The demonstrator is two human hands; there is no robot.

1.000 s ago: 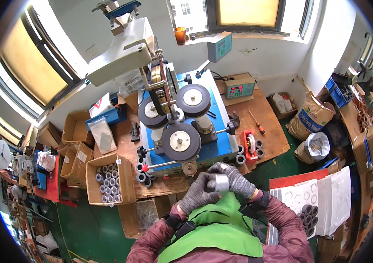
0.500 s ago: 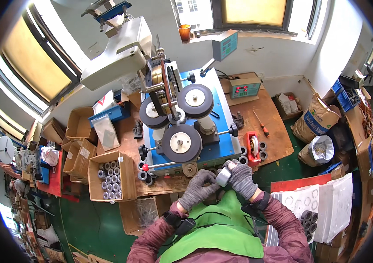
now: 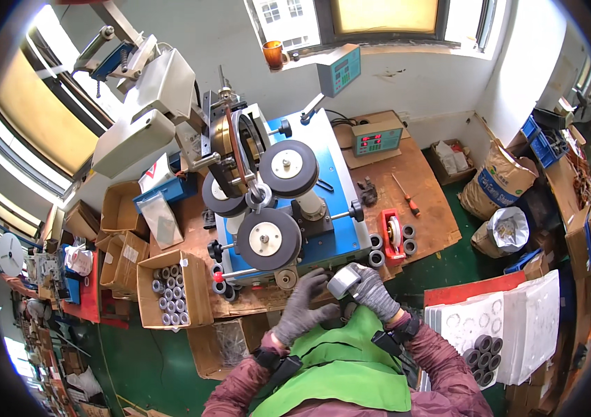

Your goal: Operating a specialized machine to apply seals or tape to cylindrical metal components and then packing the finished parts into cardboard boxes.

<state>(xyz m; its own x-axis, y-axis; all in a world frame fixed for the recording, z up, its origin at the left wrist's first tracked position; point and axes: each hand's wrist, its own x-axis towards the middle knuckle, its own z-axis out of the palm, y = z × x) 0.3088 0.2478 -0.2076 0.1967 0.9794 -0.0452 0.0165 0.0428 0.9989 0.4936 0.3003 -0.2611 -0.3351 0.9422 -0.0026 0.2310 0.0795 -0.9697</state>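
My gloved right hand (image 3: 375, 293) grips a short silvery-grey cylindrical piece (image 3: 343, 281) in front of the bench edge; whether it is hollow I cannot make out. Just left of it, my gloved left hand (image 3: 306, 309) is open, fingers spread and apart from the piece. Directly ahead stands a blue-based machine with three black rollers, the nearest roller (image 3: 268, 240) facing me. A grey ring (image 3: 259, 195) sits between the rollers, beside an upright round winding head (image 3: 229, 139). A small round knob (image 3: 286, 279) is at the machine's front, near my left fingertips.
A cardboard box (image 3: 202, 295) of grey rings stands left. On the bench's right lie a red tape dispenser (image 3: 392, 240), several grey rings (image 3: 409, 239), a screwdriver (image 3: 406, 194) and a control box (image 3: 377, 139). More dark rings (image 3: 481, 361) rest on white sheets (image 3: 530, 326) at lower right.
My left hand has drawn away from the silvery piece and its fingers have spread. The piece stays in my right hand, tilted differently. The whole view has shifted, with the machine now further left.
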